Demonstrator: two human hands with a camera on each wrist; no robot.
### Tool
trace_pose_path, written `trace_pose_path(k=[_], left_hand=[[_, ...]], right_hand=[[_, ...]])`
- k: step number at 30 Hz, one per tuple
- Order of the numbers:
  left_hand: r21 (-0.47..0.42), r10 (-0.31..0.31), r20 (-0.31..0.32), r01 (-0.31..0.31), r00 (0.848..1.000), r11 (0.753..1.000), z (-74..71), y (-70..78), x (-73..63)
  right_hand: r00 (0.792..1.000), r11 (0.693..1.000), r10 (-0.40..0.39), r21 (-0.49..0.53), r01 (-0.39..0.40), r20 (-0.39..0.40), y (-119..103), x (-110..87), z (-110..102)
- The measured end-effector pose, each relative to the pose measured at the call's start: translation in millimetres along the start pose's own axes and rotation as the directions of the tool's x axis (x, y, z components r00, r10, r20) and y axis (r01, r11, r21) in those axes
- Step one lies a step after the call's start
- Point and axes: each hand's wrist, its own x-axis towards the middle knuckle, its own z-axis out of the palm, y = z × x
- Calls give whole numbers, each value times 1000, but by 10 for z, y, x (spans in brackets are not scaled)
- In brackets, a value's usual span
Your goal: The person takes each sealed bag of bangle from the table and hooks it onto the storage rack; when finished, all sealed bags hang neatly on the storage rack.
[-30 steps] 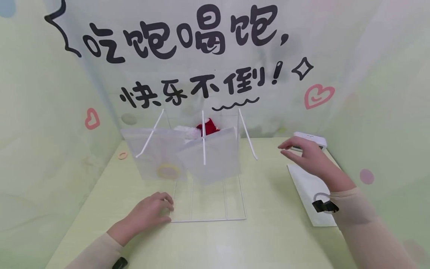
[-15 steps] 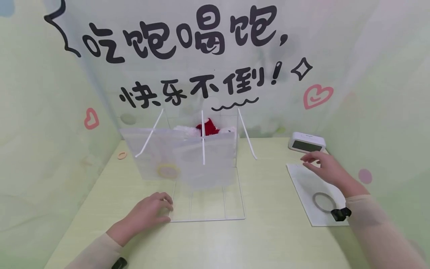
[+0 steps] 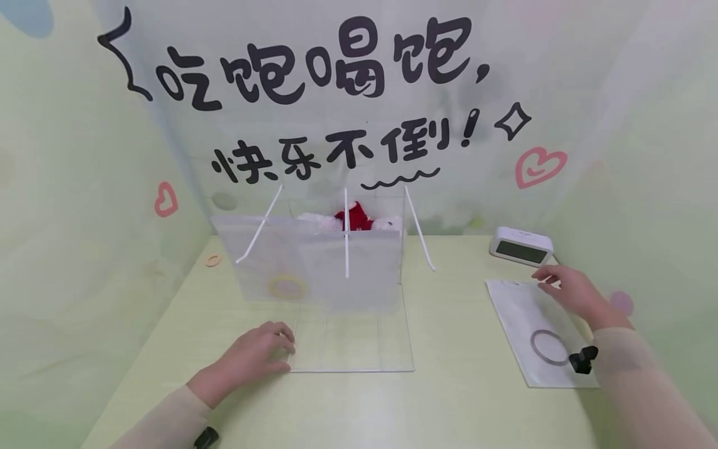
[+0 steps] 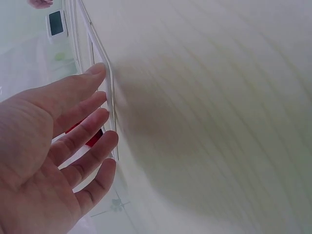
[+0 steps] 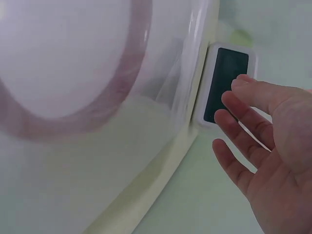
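A white wire rack with prongs pointing forward stands mid-table. From it hang two frosted bags, a left bag showing a yellowish ring shape and a right bag. My left hand rests at the left edge of the rack's base, thumb and fingertips against the wire in the left wrist view. Loosely bent and holding nothing, my right hand hovers over the upper right of a flat translucent bag. A pinkish-brown ring shows through that bag.
Behind the right hand stands a white digital clock. A plush toy with a red part sits behind the rack. At the far left lies a small orange ring. Printed cloth walls surround the table on three sides.
My right hand has moved away from the rack to the right, over the flat bag. The right hanging bag has swung from a tilt to nearly level. My left hand stays on the base.
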Motion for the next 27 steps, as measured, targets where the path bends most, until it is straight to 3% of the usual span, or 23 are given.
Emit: trace_pose_path(k=[4,15,27], left_hand=[[3,-14,3,14,1000,1000,21,1,3],[-3,-19,-1,19,1000,1000,21,-12,-17],[-2,-38,6,38,999,999,11,3,-18]], right_hand=[[997,998,58,-7,-57,57,168,33,-9],[988,995,90,-54,-83,128,350,68,74],[994,995,85,-52,-81,67,340,78,105]])
